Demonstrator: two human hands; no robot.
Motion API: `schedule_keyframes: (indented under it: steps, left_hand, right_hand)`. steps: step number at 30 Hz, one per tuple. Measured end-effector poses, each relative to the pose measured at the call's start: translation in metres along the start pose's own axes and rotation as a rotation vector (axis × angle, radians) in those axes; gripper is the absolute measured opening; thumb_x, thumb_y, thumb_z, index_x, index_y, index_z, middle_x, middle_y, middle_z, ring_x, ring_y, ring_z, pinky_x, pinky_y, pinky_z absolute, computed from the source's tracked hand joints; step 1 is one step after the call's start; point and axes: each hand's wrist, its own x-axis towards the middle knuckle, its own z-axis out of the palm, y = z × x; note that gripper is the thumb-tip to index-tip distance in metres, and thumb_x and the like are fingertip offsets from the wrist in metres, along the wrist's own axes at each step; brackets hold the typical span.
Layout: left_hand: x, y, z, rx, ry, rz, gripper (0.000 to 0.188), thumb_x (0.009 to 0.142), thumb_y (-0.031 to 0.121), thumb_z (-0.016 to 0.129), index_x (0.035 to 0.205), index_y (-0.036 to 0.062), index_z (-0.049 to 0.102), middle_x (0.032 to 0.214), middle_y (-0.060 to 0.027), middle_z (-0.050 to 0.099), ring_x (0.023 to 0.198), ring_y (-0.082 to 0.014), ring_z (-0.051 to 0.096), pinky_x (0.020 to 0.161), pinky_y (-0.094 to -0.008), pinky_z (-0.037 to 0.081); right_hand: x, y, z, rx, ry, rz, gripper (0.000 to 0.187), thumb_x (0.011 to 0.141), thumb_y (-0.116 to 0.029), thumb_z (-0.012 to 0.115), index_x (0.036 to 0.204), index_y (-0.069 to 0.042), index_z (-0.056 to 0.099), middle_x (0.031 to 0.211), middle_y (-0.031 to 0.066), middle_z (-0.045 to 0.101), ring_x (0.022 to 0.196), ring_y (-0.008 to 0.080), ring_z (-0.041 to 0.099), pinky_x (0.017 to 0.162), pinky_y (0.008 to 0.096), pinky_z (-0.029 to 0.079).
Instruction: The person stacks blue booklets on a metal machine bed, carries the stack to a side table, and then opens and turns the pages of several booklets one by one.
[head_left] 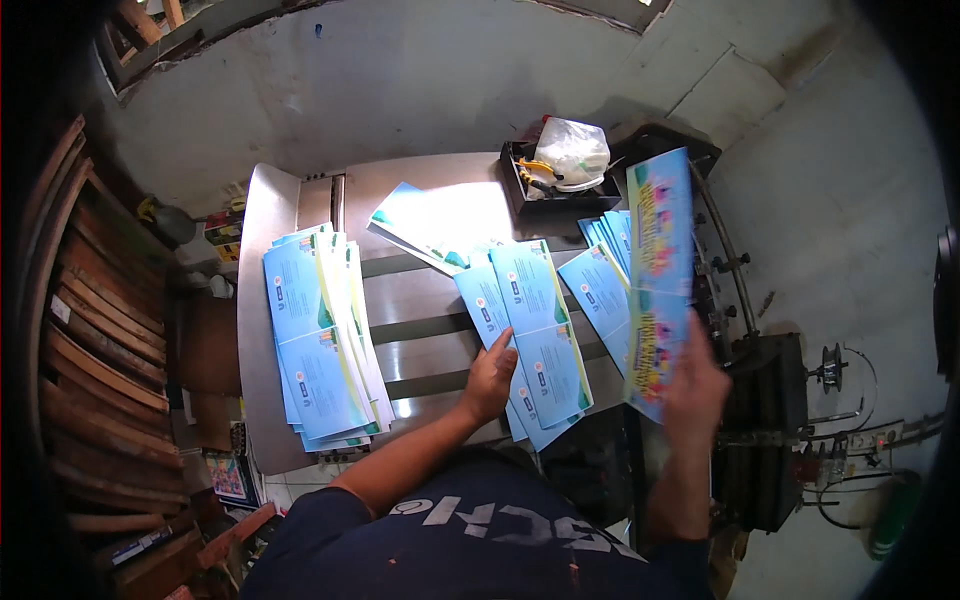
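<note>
My right hand (697,385), blurred by motion, grips the lower right edge of a long printed sheet (658,270) with colourful lettering and figures on a blue-green ground. The sheet is raised upright at the table's right side. My left hand (490,380) rests at the left edge of the middle pile of light-blue printed sheets (540,345), index finger stretched and touching it, nothing held. Several more blue sheets (600,285) lie fanned out partly behind the raised sheet.
A tall stack of similar sheets (315,350) lies on the left of the slatted metal table (420,330). Another pile (425,225) lies askew at the back. A black box (535,205) holds a white plastic container (573,152). Dark machinery (765,430) stands at right, wooden slats (110,350) at left.
</note>
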Motion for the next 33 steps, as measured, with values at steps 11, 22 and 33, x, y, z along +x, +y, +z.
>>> schedule_keyframes:
  steps: [11,22,33]
  left_hand:
    - [0.009,-0.007,0.012,-0.163,0.187,0.004,0.084,0.090,0.006,0.063,0.154,0.0027,0.010,0.141,-0.0274,0.045,0.129,-0.0301,0.050,0.105,-0.0395,0.042]
    - [0.001,-0.009,0.023,0.074,0.203,-0.127,0.038,0.087,0.012,0.060,0.124,0.0047,0.065,0.110,-0.0258,0.062,0.104,-0.0367,0.063,0.096,-0.0400,0.047]
    - [-0.001,0.013,0.022,0.129,0.162,-0.134,0.041,0.089,0.014,0.059,0.128,0.0041,0.063,0.111,-0.0257,0.062,0.103,-0.0345,0.063,0.096,-0.0402,0.047]
  right_hand:
    - [-0.027,0.045,0.120,-0.005,-0.737,0.128,0.052,0.084,-0.016,0.069,0.129,0.002,0.052,0.124,0.0209,0.063,0.115,0.0400,0.059,0.098,0.0431,0.049]
    - [0.024,0.186,0.070,-0.531,-0.397,-0.018,0.046,0.091,-0.017,0.060,0.132,0.002,0.051,0.134,0.0280,0.053,0.125,0.0451,0.051,0.106,0.0471,0.044]
    - [0.006,0.193,0.077,-0.902,-0.526,-0.241,0.063,0.090,-0.012,0.048,0.148,0.003,0.029,0.146,0.0303,0.040,0.124,0.0478,0.052,0.088,0.0498,0.056]
